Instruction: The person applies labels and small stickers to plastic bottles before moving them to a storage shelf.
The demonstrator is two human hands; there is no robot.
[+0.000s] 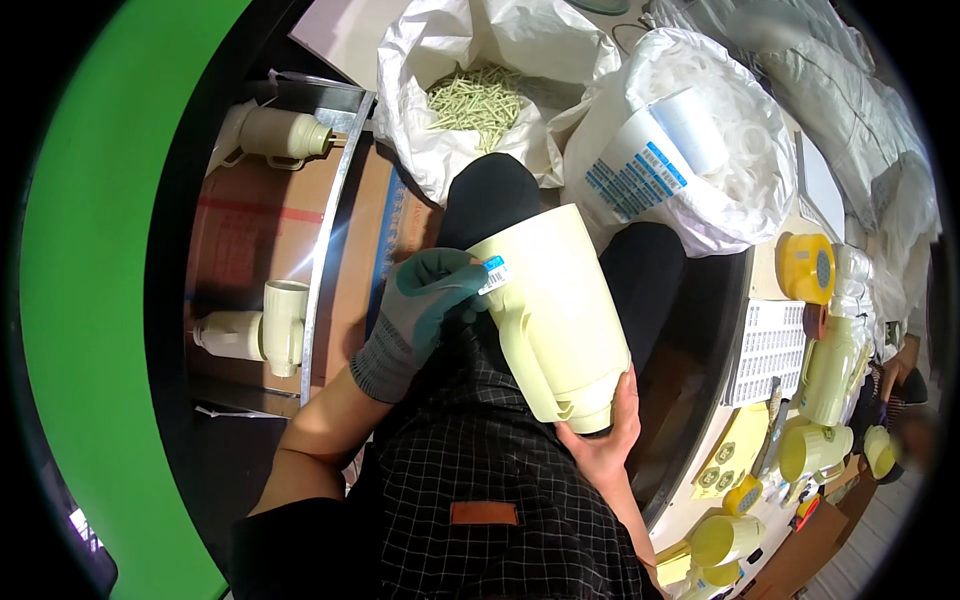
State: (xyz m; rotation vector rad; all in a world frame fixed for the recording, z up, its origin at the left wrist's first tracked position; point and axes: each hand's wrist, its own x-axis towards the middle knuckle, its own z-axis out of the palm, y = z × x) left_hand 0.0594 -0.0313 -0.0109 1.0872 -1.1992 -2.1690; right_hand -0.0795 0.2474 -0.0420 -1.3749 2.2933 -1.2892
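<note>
A pale yellow thermos jug (pixel 565 310) lies tilted across my lap, its wide end away from me and its handle on the left side. My right hand (pixel 607 440), bare, is closed round the narrow near end. On my left hand (pixel 415 310) is a grey and green glove. Its thumb and fingers pinch a small blue and white barcode label (pixel 495 274) against the jug's wall near the wide end. Whether the label is stuck down all over cannot be told.
Ahead stand a white sack (pixel 410 110) of pale green sticks and a bag of clear plastic rings (pixel 745 140) with a blue-printed label sheet (pixel 635 172). Jugs (pixel 285 325) lie on the metal-edged line at left. The right-hand bench carries label sheets (pixel 768 350) and jugs (pixel 828 375). Another person is far right.
</note>
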